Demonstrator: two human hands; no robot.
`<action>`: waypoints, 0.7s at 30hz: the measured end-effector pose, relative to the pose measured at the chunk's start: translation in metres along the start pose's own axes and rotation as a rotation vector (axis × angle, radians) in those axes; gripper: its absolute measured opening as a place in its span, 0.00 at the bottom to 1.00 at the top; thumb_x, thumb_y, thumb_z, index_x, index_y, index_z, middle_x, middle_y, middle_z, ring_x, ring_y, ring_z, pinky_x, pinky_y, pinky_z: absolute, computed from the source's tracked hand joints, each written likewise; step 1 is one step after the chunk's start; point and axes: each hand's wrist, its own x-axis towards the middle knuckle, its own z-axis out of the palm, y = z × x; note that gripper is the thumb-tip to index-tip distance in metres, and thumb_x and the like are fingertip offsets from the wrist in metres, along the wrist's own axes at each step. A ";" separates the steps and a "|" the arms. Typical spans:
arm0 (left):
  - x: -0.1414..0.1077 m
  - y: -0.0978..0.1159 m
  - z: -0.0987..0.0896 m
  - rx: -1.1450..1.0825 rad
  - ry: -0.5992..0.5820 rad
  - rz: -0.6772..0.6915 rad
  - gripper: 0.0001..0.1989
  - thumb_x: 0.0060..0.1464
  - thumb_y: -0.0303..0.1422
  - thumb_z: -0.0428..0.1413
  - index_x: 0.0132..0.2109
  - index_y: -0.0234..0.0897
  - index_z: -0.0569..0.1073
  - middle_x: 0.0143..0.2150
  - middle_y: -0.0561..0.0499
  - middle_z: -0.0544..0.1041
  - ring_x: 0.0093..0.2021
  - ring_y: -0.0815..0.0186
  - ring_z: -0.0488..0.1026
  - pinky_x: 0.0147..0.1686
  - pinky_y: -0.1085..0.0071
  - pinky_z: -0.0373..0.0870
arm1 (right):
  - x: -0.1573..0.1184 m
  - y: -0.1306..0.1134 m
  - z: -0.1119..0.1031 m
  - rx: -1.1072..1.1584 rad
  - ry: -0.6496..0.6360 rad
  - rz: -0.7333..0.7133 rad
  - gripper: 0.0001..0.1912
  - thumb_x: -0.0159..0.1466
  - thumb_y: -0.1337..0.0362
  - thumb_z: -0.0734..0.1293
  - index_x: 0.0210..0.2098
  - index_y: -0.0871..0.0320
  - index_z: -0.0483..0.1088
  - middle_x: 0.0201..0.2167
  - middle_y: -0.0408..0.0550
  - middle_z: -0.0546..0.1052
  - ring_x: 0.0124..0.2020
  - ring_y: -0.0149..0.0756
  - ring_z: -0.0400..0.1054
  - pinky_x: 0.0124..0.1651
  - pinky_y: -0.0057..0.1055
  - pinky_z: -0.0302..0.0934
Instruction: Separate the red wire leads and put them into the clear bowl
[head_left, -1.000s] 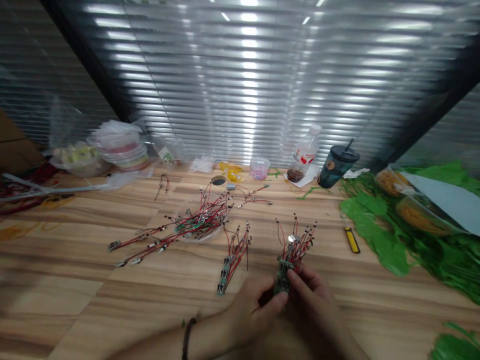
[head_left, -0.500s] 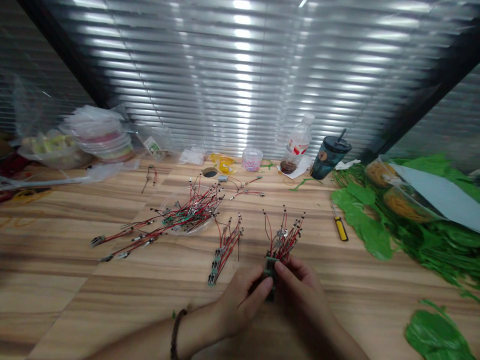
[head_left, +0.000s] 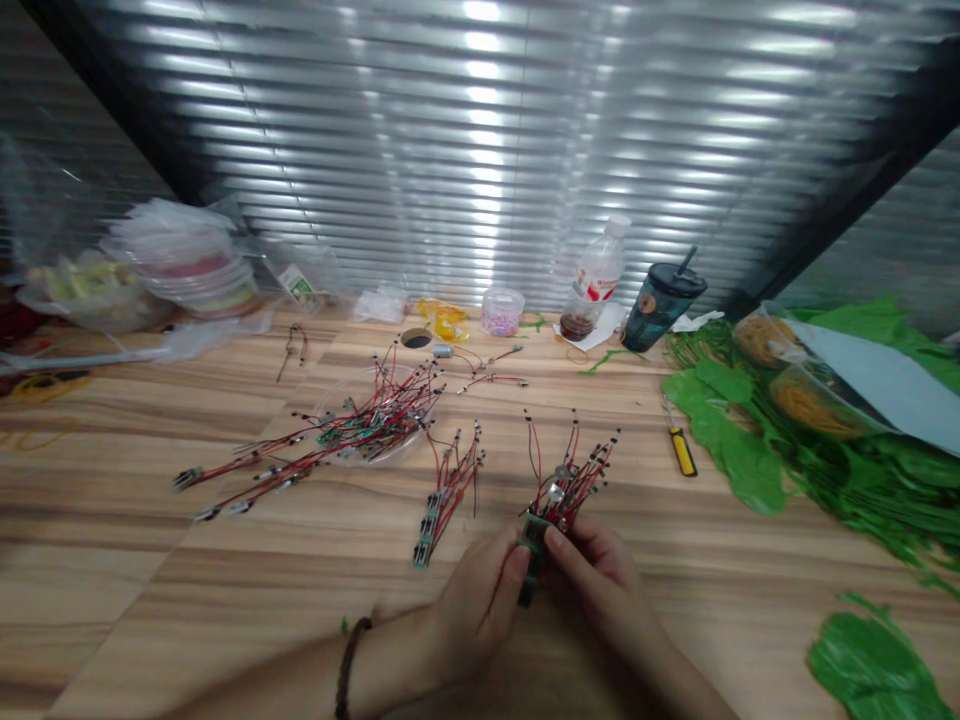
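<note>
Red/blk wires (head_left: 568, 497), grn PCB (head_left: 534, 535), striped wood table (head_left: 112, 560).

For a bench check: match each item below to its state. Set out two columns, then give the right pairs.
Items:
1. Bundle of wired circuit boards
2. Yellow-handled screwdriver
3. Dark tumbler
4. Clear dish

States:
A. Lying beside the green leaves
B. Upright with a straw
C. Held between the left hand and right hand
D. Heaped with red-wired leads

Pairs: 1-C, 2-A, 3-B, 4-D.
</note>
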 end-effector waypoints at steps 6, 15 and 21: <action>-0.004 -0.001 0.002 0.077 0.117 0.070 0.16 0.62 0.32 0.38 0.35 0.33 0.68 0.29 0.51 0.71 0.31 0.76 0.66 0.35 0.81 0.64 | 0.000 -0.002 0.002 0.034 -0.013 0.015 0.13 0.54 0.54 0.73 0.33 0.56 0.78 0.29 0.46 0.78 0.29 0.28 0.68 0.34 0.24 0.64; 0.000 0.003 0.000 -0.068 0.090 -0.031 0.19 0.62 0.38 0.37 0.42 0.34 0.70 0.39 0.47 0.74 0.38 0.73 0.69 0.43 0.79 0.68 | 0.006 0.008 -0.001 0.216 0.034 0.072 0.17 0.53 0.53 0.73 0.34 0.60 0.74 0.26 0.44 0.73 0.25 0.28 0.64 0.28 0.25 0.60; 0.003 0.004 -0.003 -0.154 0.054 -0.191 0.19 0.61 0.41 0.40 0.38 0.33 0.69 0.35 0.47 0.73 0.35 0.73 0.66 0.38 0.80 0.66 | 0.018 -0.027 -0.041 -0.033 0.541 -0.201 0.23 0.51 0.53 0.72 0.43 0.55 0.66 0.36 0.45 0.70 0.31 0.31 0.66 0.31 0.28 0.62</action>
